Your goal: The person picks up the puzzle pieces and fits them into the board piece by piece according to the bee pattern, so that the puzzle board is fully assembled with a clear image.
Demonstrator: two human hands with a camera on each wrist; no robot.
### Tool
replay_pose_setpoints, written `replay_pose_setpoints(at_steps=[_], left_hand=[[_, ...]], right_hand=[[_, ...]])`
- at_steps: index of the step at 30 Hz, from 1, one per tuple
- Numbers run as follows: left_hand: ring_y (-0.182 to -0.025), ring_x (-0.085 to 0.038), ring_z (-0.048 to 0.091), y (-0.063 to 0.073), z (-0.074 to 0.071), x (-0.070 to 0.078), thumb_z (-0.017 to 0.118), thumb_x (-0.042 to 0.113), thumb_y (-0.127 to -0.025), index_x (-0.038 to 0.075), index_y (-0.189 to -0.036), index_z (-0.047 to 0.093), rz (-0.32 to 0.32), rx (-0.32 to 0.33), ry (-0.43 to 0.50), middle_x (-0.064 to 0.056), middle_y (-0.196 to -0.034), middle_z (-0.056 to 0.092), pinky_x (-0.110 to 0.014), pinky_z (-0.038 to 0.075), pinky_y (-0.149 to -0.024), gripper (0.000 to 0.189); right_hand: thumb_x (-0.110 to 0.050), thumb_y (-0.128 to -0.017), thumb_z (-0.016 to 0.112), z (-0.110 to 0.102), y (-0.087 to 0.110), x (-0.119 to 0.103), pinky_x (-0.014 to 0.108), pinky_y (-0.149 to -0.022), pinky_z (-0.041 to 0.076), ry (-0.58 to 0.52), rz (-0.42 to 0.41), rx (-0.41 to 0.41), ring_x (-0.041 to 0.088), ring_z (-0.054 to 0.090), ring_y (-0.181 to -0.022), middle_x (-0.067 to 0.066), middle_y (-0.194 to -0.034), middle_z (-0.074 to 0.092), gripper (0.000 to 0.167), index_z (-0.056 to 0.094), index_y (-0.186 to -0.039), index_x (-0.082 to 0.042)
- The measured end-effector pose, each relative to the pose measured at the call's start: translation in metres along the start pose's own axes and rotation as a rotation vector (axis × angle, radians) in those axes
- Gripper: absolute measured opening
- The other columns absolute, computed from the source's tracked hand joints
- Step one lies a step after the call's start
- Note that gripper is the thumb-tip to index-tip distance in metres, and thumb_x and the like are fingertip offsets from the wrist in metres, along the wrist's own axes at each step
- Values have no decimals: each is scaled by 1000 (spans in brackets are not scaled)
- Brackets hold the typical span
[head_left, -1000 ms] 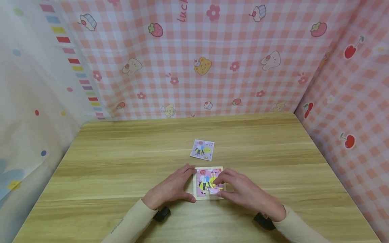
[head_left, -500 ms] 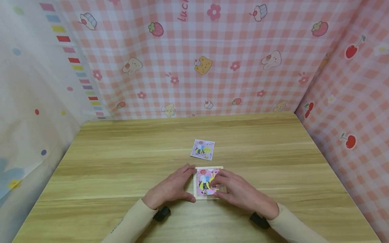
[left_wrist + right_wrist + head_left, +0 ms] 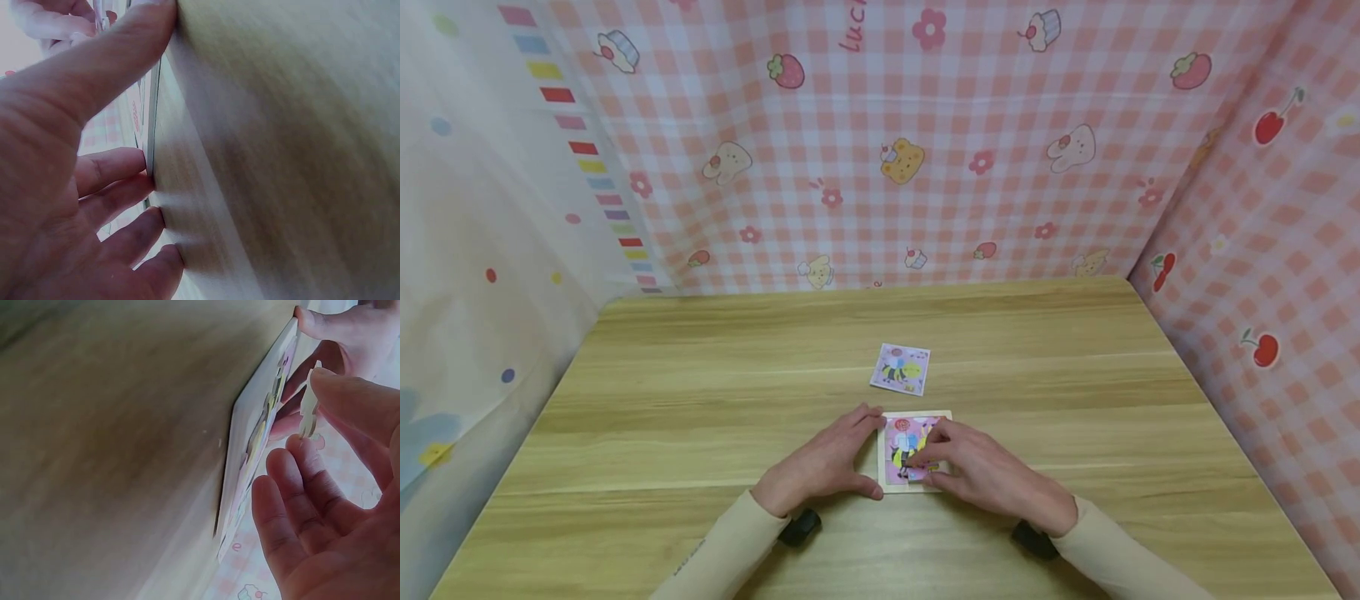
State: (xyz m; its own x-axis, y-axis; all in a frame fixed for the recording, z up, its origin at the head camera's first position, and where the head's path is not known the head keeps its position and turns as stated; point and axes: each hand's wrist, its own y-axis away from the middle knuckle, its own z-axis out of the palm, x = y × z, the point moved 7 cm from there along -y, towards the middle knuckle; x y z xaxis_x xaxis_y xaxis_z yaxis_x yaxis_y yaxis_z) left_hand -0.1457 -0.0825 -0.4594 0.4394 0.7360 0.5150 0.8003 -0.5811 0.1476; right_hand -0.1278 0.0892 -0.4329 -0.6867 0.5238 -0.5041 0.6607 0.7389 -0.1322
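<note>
Your right hand (image 3: 992,479) pinches a puzzle piece (image 3: 308,403) over the puzzle tray (image 3: 916,488), partly filled with pieces; your left hand (image 3: 820,467), fingers relaxed, steadies its left edge.

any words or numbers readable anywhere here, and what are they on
"LUC", pink letters cut off by the top edge, on the pink checked backdrop.
Dark marks on the left sleeve: too small to read.
No lettering can be made out on the puzzle board or the picture card.
</note>
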Motion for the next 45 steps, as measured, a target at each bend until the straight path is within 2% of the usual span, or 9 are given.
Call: replay_pose_setpoints(at_steps=[6,28,36,45], left_hand=[[-138,-30,47,0,-1,2,94,35,-75,1,-147,49,8,6,-5,-15,-155,44,-45,38,-118,92],[-140,-31,46,0,0,1,94,34,-75,1,-147,49,6,7,5,-15,-156,43,-46,37,-118,91],[-140,-32,46,0,-1,2,94,33,-75,0,-147,48,10,9,8,-16,-155,44,-47,38,-118,92],[-139,-32,47,-1,0,2,95,34,-75,-1,-147,48,5,8,-2,-16,-155,44,-47,38,-118,93]], right_hand=[[-23,-95,77,2,0,-1,24,-75,46,22,-27,-18,5,48,-88,-7,-102,59,19,82,-113,-22],[-20,-93,80,9,-4,-2,21,-72,42,122,-46,-55,7,45,-86,-9,-96,57,19,83,-111,-22],[-21,-91,81,9,-3,-6,23,-76,45,201,-107,-34,9,47,-86,-6,-93,56,19,83,-111,-23],[-21,-92,81,7,-2,-9,25,-78,46,229,-138,-47,9,47,-86,-6,-93,55,20,83,-112,-22]])
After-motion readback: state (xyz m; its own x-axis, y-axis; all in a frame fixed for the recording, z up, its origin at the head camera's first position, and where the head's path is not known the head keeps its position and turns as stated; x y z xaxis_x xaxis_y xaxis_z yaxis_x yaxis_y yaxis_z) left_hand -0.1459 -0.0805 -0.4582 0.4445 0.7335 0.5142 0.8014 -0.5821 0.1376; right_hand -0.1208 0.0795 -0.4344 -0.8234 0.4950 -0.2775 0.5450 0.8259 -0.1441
